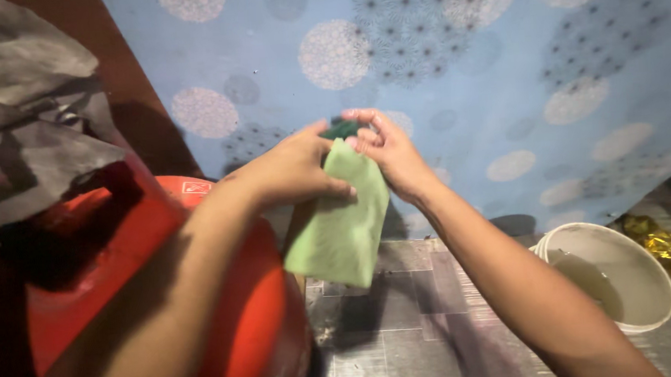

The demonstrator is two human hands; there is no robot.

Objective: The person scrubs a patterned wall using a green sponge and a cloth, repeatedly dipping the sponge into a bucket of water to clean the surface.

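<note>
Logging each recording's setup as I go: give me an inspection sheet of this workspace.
Surface: grey patterned floor, worn and smudged.
Job's things: light green cloth hanging in mid-air, a darker green piece at its top edge.
Clutter: white bucket at right; gold foil wrapper behind it; red gas cylinder at left with grey cloth draped over it.
Hands: left hand and right hand both pinch the cloth's top.
Cables: nothing seen.
Surroundings: blue sheet with round floral prints as backdrop; dim light.
</note>
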